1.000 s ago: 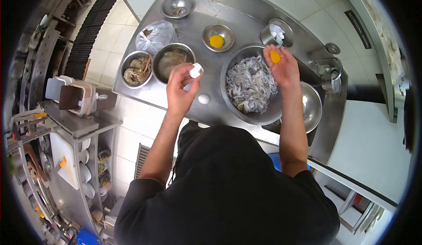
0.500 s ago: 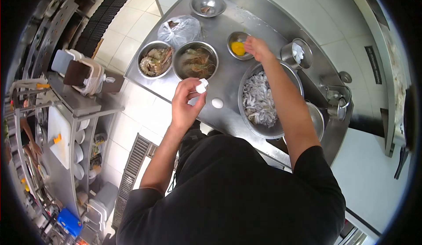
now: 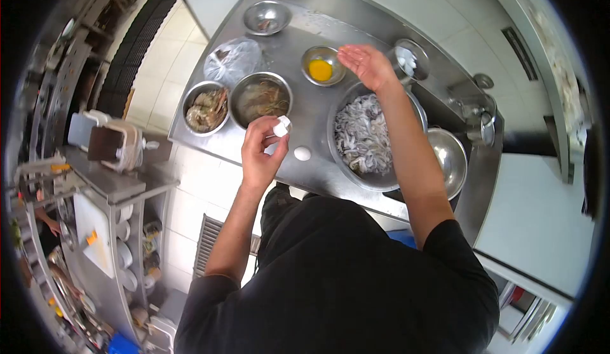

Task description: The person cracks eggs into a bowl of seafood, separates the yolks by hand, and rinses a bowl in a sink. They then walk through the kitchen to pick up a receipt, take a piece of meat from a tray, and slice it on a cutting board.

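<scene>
My left hand (image 3: 262, 157) pinches a cracked white eggshell (image 3: 283, 126) between thumb and fingers, above the front of the steel counter. A whole white egg (image 3: 302, 154) lies on the metal to its right. Farther back, my right hand (image 3: 368, 66) is open, its fingers stretched out and nothing visible in them. It hovers at the right rim of a small steel bowl (image 3: 306, 56) that holds orange-yellow yolk (image 3: 320, 70). Below my right forearm stands a large steel bowl (image 3: 333, 154) full of pale grey peeled shrimp (image 3: 363, 135).
At the left are a bowl of whole prawns (image 3: 206, 109), a bowl of prawns in liquid (image 3: 260, 100) and a clear plastic bag (image 3: 233, 62). A steel pot with white eggshells (image 3: 405, 59) stands at the back right. An inverted-looking steel bowl (image 3: 448, 160) sits by the sink.
My right hand has drawn back from over the yolk to the bowl's right side, its fingers straightening. The left hand still holds the eggshell. The whole view has shifted slightly.
</scene>
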Tool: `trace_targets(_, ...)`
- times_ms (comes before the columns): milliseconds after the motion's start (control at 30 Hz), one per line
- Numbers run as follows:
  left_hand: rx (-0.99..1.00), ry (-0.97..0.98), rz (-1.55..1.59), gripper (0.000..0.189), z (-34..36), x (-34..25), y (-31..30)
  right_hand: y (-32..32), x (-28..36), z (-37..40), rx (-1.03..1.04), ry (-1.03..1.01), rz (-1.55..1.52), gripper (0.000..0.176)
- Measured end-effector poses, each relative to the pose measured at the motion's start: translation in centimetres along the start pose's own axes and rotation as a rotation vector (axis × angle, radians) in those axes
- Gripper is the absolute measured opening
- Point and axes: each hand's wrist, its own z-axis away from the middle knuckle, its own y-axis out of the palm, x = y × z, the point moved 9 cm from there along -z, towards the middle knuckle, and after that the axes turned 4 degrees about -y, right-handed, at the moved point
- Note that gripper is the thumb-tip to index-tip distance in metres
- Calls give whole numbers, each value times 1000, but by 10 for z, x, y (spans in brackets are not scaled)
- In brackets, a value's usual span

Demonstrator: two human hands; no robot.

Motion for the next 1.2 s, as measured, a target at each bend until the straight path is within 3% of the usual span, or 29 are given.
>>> trace_targets(133,109,34,0,42,-11,-1,36,-17,23,61,102,-70,-164,38)
trace_targets(400,392,0,37,44,-29,4,148,-122,46,213,-142,-238,-338,38)
trace_targets(533,490,-8,113,39,-75,-15,249,-177,13,261,-241,-235,-359,35)
trace_targets(600,567,94,-99,38,-113,-30,309,-188,-4,270,-254,-227,-388,36)
trace_targets(667,593,194,28,46,-152,-33,368,-189,-13,278,-275,-216,-411,37)
trace_targets(733,648,197,-174,59,-192,-3,416,-187,-16,279,-256,-214,-397,37)
trace_targets(800,675,236,-606,63,-205,8,429,-183,-19,278,-246,-204,-371,38)
trace_targets(833,688,249,-824,65,-208,16,431,-182,-21,278,-249,-200,-353,38)
trace_targets(900,631,147,-653,60,-202,13,406,-180,-25,284,-256,-183,-328,39)
trace_targets(967,580,-86,-362,55,-177,5,351,-181,-31,284,-255,-159,-311,40)
trace_targets(1033,515,-90,-303,40,-149,0,279,-184,-36,280,-222,-157,-332,40)
trace_targets(1100,355,-64,-434,28,-114,7,195,-177,-37,278,-262,-132,-355,38)
trace_targets(1200,461,-209,-679,28,-37,59,108,-179,-53,266,-233,-97,-272,31)
